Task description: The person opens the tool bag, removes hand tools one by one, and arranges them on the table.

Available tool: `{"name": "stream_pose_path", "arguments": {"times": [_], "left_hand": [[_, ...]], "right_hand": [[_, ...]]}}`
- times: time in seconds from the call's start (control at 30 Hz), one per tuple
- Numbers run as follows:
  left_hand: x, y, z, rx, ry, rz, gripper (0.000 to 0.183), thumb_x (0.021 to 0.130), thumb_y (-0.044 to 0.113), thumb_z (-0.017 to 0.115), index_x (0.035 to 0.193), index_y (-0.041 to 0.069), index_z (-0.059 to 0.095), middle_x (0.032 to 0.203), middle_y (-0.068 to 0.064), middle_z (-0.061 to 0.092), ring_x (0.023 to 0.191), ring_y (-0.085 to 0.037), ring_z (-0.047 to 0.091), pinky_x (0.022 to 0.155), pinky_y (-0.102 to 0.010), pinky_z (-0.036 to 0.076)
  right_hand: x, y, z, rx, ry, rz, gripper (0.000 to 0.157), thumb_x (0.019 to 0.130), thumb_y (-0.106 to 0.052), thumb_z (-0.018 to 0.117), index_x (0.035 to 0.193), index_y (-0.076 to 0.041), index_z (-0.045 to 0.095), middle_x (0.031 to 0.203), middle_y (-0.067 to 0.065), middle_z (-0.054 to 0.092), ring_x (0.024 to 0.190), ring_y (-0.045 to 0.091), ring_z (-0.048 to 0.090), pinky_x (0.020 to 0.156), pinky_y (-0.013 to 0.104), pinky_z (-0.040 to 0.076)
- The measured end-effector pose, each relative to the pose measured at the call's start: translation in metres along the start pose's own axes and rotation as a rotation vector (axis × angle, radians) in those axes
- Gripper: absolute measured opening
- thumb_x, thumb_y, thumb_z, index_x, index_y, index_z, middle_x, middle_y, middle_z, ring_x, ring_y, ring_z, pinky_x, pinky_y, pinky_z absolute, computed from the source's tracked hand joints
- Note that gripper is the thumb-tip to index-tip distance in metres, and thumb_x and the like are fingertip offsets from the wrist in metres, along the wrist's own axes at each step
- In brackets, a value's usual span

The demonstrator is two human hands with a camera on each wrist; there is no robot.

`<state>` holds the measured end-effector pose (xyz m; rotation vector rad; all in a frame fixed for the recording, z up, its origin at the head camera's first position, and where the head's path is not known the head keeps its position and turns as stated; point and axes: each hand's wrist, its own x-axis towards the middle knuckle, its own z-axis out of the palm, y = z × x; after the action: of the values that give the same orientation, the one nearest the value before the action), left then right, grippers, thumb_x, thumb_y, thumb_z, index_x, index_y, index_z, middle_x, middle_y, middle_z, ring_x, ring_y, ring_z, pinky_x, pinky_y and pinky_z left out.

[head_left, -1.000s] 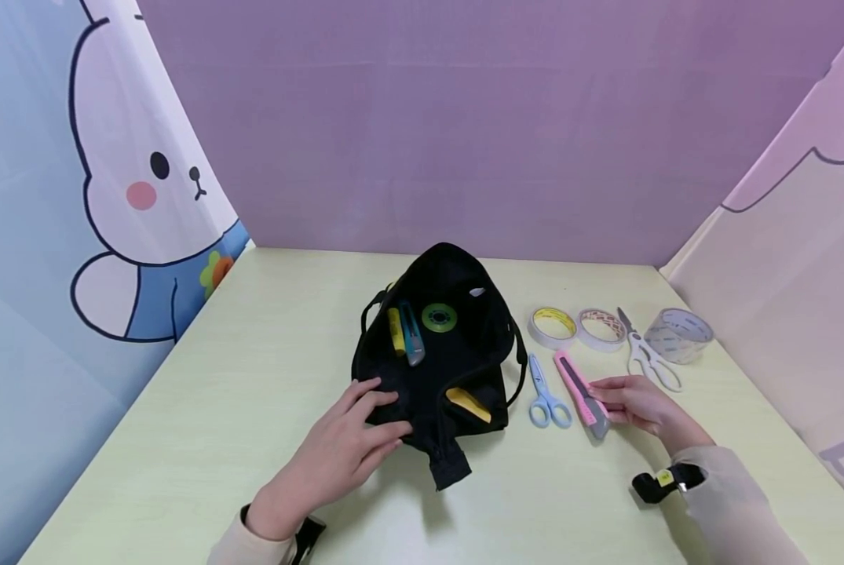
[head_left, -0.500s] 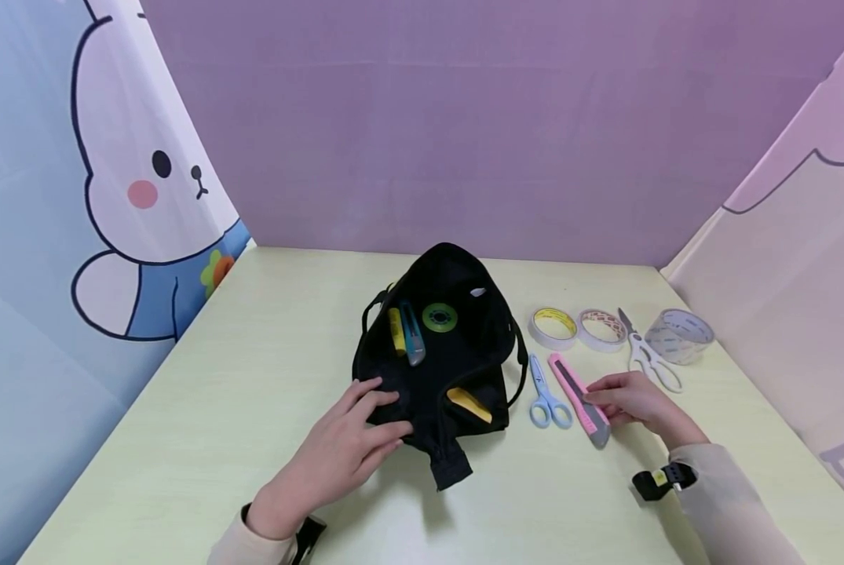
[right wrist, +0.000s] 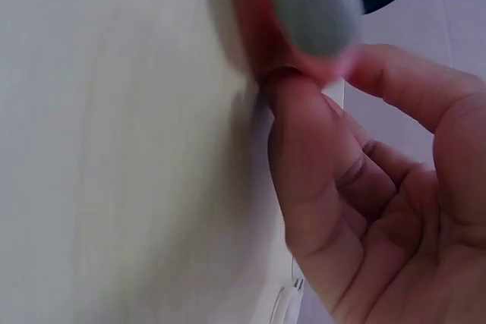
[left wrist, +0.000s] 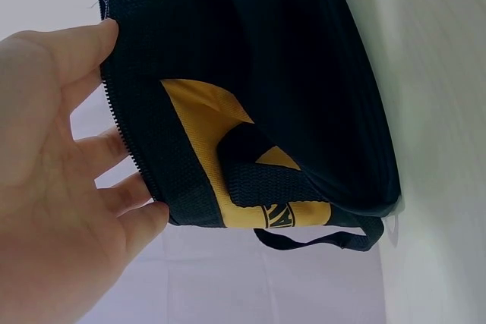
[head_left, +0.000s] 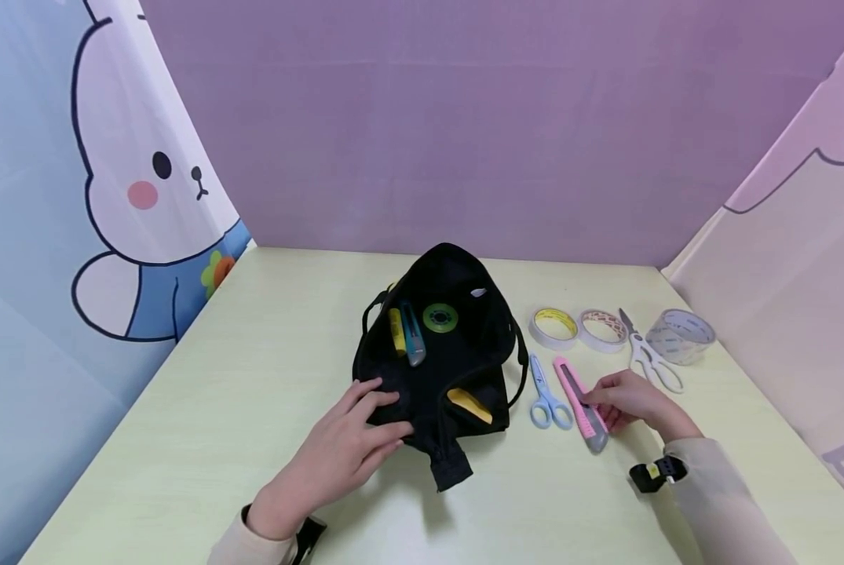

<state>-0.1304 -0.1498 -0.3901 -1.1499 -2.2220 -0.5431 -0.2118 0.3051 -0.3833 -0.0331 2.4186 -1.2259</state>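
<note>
A black zippered bag [head_left: 457,369] stands gaping on the table, a yellow patch [left wrist: 201,123] on its side. My left hand [head_left: 347,439] grips the zippered rim, the thumb on one face and fingers behind the edge in the left wrist view. Inside lie a blue utility knife [head_left: 412,333], a yellow item [head_left: 396,331] and a green roll [head_left: 440,318]. With thumb and fingertips my right hand [head_left: 633,400] pinches a pink utility knife [head_left: 575,396] by its side. That knife's grey end [right wrist: 315,5] is blurred and close up in the right wrist view.
Light-blue scissors [head_left: 545,396] lie between the bag and the pink knife. Behind are two tape rolls [head_left: 553,328], white-handled scissors [head_left: 649,359] and a wide clear tape roll [head_left: 679,337]. A purple backdrop [head_left: 436,133] rises behind the table.
The pink utility knife has shifted and turned slightly under my right hand, its grey end coming a little nearer to me. My right fingers have curled in more. The left hand and bag stay put.
</note>
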Motion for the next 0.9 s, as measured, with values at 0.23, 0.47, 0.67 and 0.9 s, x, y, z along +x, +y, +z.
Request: {"name": "stream_pose_path", "arguments": {"times": [0.23, 0.47, 0.67, 0.9], "left_hand": [[0.0, 0.0, 0.001, -0.001, -0.008, -0.007, 0.047, 0.109, 0.04, 0.035, 0.103, 0.02, 0.077, 0.114, -0.008, 0.064, 0.122, -0.036, 0.053, 0.106, -0.046, 0.043], [-0.001, 0.0, 0.001, -0.003, -0.001, -0.006, 0.046, 0.109, 0.039, 0.035, 0.103, 0.02, 0.077, 0.115, -0.008, 0.063, 0.122, -0.036, 0.053, 0.105, -0.045, 0.044], [-0.001, 0.0, 0.001, -0.002, -0.003, -0.011, 0.047, 0.109, 0.04, 0.035, 0.103, 0.02, 0.077, 0.115, -0.008, 0.063, 0.122, -0.036, 0.053, 0.105, -0.045, 0.043], [-0.001, 0.0, 0.002, 0.003, -0.006, -0.007, 0.048, 0.109, 0.04, 0.034, 0.103, 0.02, 0.077, 0.115, -0.009, 0.063, 0.122, -0.036, 0.052, 0.106, -0.045, 0.043]], "right_hand": [[0.004, 0.006, -0.001, 0.042, -0.038, 0.001, 0.018, 0.095, -0.015, 0.065, 0.084, -0.001, 0.064, 0.064, 0.005, 0.063, 0.053, 0.012, 0.06, 0.052, 0.027, 0.055], [0.006, 0.008, -0.003, 0.048, -0.019, 0.032, 0.018, 0.095, -0.016, 0.066, 0.088, 0.0, 0.066, 0.067, 0.006, 0.064, 0.056, 0.015, 0.062, 0.055, 0.029, 0.057], [0.002, 0.003, -0.007, 0.038, 0.007, 0.052, 0.022, 0.095, -0.019, 0.067, 0.095, 0.003, 0.065, 0.073, 0.009, 0.067, 0.062, 0.02, 0.066, 0.06, 0.034, 0.059], [-0.003, -0.014, -0.017, 0.024, 0.04, -0.012, 0.03, 0.097, -0.019, 0.064, 0.104, 0.01, 0.062, 0.076, 0.009, 0.067, 0.068, 0.022, 0.067, 0.065, 0.038, 0.06]]}}
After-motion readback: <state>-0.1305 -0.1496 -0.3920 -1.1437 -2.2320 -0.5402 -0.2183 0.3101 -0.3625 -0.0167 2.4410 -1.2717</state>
